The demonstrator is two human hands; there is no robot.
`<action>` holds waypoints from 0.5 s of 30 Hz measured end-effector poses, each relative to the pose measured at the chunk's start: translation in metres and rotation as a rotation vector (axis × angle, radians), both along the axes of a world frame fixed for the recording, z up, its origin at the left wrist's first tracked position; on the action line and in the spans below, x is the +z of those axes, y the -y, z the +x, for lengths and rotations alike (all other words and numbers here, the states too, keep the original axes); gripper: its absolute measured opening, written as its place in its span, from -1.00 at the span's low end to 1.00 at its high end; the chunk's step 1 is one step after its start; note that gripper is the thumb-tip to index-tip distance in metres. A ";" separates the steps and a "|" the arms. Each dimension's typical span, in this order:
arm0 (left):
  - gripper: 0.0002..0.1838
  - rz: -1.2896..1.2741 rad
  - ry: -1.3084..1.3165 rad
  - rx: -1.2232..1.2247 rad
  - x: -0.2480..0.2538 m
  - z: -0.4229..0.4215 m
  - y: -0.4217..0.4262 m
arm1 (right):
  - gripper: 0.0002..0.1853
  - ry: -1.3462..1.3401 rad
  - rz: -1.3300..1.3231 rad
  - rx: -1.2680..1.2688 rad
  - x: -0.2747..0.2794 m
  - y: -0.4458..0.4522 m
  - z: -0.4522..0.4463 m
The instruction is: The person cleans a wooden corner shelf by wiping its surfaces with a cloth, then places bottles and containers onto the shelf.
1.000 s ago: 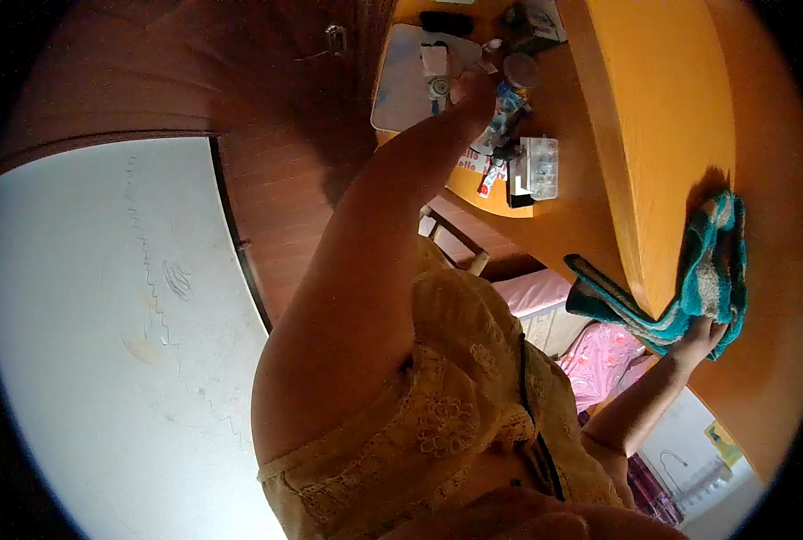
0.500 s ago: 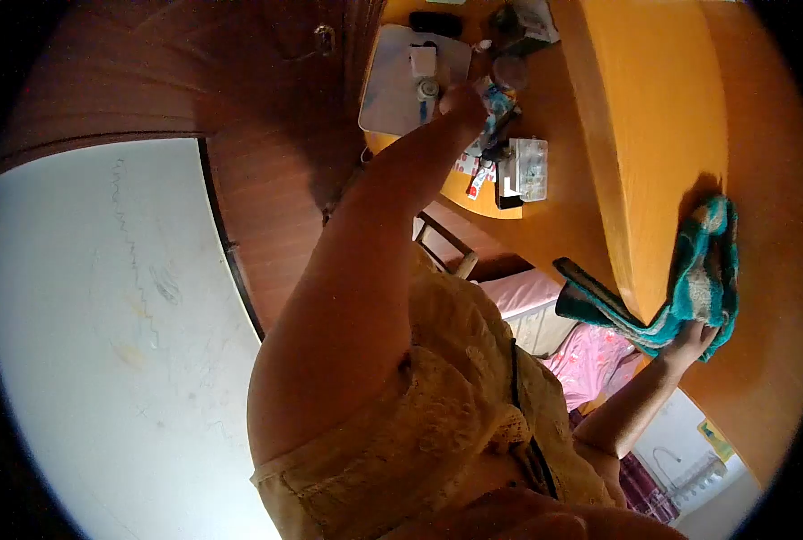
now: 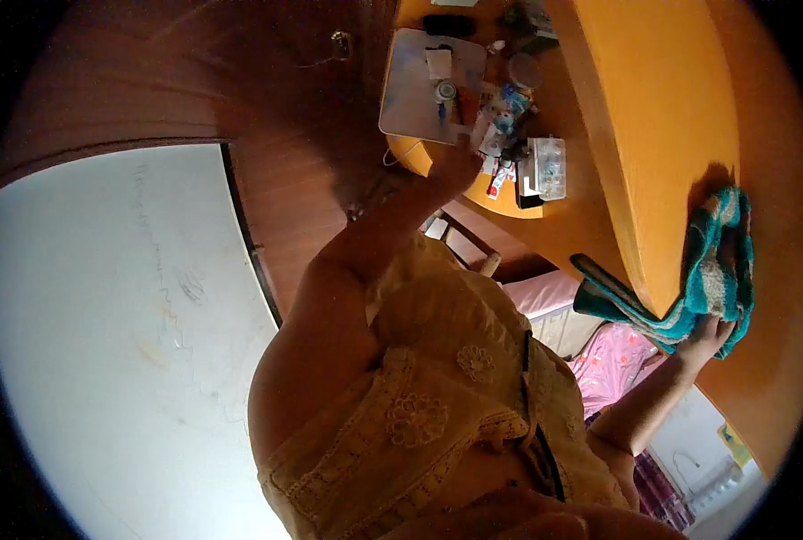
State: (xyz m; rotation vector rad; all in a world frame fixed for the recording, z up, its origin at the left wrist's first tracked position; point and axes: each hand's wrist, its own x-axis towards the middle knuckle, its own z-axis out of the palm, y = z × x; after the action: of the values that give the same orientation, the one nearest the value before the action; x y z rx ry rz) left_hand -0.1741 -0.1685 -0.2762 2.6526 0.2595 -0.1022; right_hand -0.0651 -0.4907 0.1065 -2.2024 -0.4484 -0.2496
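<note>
My left hand (image 3: 455, 165) is by the front edge of the wooden shelf (image 3: 410, 155), beside a pale board (image 3: 408, 99) and small packets (image 3: 494, 135). Its fingers are dim and blurred, so whether they hold anything cannot be made out. On the board are a white item (image 3: 438, 63) and a small round object (image 3: 445, 90). At the right, my right hand (image 3: 709, 335) grips a green and beige striped cloth (image 3: 712, 270), which lies on the wooden surface and hangs around the corner of an upright panel.
A clear compartment box (image 3: 547, 168) sits on a dark flat object at the shelf edge. A round container (image 3: 523, 70) and a dark item (image 3: 448, 25) lie farther back. The upright wooden panel (image 3: 662, 135) stands between shelf and cloth. Pink fabric (image 3: 610, 364) shows below.
My left hand has drawn back from the items on the shelf toward its front edge, and the left elbow is more bent. My right hand keeps its hold on the cloth.
</note>
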 end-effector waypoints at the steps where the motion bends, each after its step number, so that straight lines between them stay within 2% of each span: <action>1: -0.78 0.131 0.048 -0.092 -0.010 -0.003 0.004 | -0.61 -0.023 0.057 -0.007 0.000 -0.002 -0.001; 2: -0.79 0.144 0.072 -0.128 -0.011 -0.006 0.007 | -0.61 0.331 -0.398 0.141 0.006 -0.001 0.001; 4: -0.82 0.161 0.104 -0.177 -0.013 -0.010 0.014 | -0.60 0.690 -0.848 0.292 0.006 -0.001 0.003; 6: -0.84 0.078 0.097 -0.139 -0.001 -0.010 0.018 | -0.58 -0.086 0.116 0.000 0.002 -0.015 -0.001; 8: -0.74 -0.310 -0.015 0.129 0.014 -0.002 0.018 | -0.58 -0.078 0.133 -0.022 -0.003 -0.004 0.005; 9: -0.62 -0.701 -0.128 0.393 0.017 0.003 0.021 | -0.57 -0.070 0.148 -0.049 -0.003 0.000 0.006; 10: -0.59 -0.461 -0.013 0.170 -0.017 0.005 0.032 | -0.57 -0.069 0.148 -0.044 -0.001 0.002 0.005; 11: -0.56 -0.194 0.135 -0.007 -0.052 0.008 0.043 | -0.56 0.172 -0.210 0.061 0.001 0.002 0.003; 12: -0.58 -0.290 0.157 0.079 -0.067 0.014 0.050 | -0.56 0.285 -0.397 0.120 0.002 0.003 0.002; 13: -0.59 -0.338 0.168 0.126 -0.061 0.015 0.049 | -0.55 0.416 -0.567 0.173 0.003 0.004 0.002; 14: -0.59 -0.386 0.181 0.174 -0.055 0.016 0.048 | -0.54 0.184 -0.255 0.050 0.001 0.007 0.004; 15: -0.60 -0.529 0.050 0.268 -0.019 0.013 0.039 | -0.52 -0.052 0.057 -0.069 -0.001 0.007 0.007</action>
State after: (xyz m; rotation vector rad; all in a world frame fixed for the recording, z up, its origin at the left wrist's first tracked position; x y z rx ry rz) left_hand -0.1615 -0.2078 -0.2950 2.0730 0.4938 -0.0129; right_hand -0.0584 -0.4981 0.1055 -2.1661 -0.3331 -0.2384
